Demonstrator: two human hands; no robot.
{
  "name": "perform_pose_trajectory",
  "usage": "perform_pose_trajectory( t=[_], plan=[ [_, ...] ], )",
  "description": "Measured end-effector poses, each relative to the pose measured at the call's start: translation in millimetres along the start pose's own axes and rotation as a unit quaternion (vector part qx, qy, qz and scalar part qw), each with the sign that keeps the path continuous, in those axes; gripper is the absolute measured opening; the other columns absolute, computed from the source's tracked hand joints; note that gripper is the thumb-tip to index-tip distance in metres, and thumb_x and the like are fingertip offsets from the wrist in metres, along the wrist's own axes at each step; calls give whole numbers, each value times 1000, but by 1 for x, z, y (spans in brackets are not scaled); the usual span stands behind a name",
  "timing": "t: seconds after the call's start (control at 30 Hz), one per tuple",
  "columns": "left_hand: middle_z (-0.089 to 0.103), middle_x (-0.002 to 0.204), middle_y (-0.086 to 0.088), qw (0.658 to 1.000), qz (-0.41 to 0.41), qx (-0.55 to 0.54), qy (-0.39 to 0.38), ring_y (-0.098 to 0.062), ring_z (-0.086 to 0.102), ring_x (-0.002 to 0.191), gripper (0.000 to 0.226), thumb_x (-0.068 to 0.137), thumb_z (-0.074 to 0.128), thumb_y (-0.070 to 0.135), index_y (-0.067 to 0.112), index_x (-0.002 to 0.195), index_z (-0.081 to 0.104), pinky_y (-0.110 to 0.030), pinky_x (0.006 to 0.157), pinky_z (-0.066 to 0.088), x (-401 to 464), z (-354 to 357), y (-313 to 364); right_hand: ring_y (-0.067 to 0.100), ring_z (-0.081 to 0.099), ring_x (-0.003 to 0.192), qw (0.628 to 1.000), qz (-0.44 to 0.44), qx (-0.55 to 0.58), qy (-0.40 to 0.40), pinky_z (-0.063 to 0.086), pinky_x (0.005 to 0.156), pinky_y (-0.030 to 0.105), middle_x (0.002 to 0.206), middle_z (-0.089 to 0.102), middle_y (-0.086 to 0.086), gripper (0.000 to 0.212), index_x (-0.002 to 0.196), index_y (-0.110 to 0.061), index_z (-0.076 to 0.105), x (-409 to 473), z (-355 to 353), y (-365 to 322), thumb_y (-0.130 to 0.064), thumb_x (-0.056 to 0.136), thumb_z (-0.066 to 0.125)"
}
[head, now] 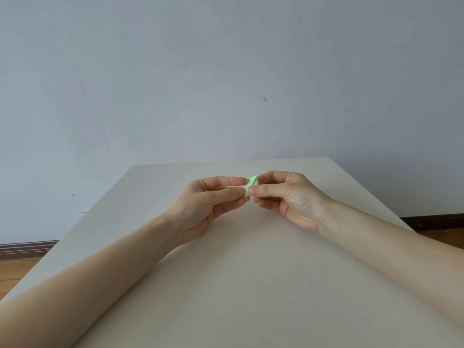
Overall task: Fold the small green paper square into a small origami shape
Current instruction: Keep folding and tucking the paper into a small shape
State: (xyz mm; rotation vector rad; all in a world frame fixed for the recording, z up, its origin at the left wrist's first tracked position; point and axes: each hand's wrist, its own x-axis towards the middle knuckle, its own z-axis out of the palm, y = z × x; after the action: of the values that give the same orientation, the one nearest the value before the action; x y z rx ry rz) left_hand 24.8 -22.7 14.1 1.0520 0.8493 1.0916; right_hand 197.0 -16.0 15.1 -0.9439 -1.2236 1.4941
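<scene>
A small pale green paper piece, folded into a compact wedge with visible creases, is held in the air above the table. My left hand pinches its left side between thumb and fingers. From the right, my right hand pinches the other side with thumb and forefinger. Most of the paper is hidden behind my fingertips; only its upper part shows.
A beige table runs from the near edge to a far edge close to a pale grey wall. Wooden floor and dark skirting show at both sides. Both forearms reach over the tabletop.
</scene>
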Motion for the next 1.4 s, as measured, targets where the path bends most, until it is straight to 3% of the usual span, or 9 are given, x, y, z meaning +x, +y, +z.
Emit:
perform_pose_trajectory(
  t=[0.23, 0.7, 0.87, 1.4],
  plan=[
    [74, 87, -9, 1000, 1, 7, -10, -17, 71, 80, 17, 74, 64, -6, 2, 87, 70, -20, 73, 56, 0, -1, 0, 11, 64, 58, 1000, -4, -12, -4, 54, 61, 19, 69, 67, 2, 16, 71, -9, 66, 0, 0, 0, 6, 71, 71],
    [71, 75, -6, 999, 7, 53, 3, -14, 70, 71, 19, 74, 65, -10, 5, 84, 69, -22, 66, 56, 0, 0, 0, 11, 64, 57, 1000, 10, -10, -2, 53, 57, 19, 67, 67, 1, 16, 69, -10, 66, 0, 2, 1, 4, 70, 72],
    [71, 75, -6, 998, 12, 57, 12, -14, 69, 70, 19, 76, 65, -10, 8, 71, 64, -20, 65, 56, 1, -1, 0, 13, 65, 58, 1000, 17, 6, 1, 53, 57, 20, 68, 70, 3, 5, 75, -8, 67, 1, 1, 1, -4, 74, 71],
    [65, 81, -13, 994, 33, 102, 17, -18, 65, 66, 25, 75, 67, -10, 9, 65, 55, -22, 67, 55, 3, -2, -2, 13, 60, 56, 995, -47, -88, 26, 50, 57, 21, 72, 65, 6, 11, 68, -9, 65, 4, -1, 5, -8, 78, 70]
  ],
)
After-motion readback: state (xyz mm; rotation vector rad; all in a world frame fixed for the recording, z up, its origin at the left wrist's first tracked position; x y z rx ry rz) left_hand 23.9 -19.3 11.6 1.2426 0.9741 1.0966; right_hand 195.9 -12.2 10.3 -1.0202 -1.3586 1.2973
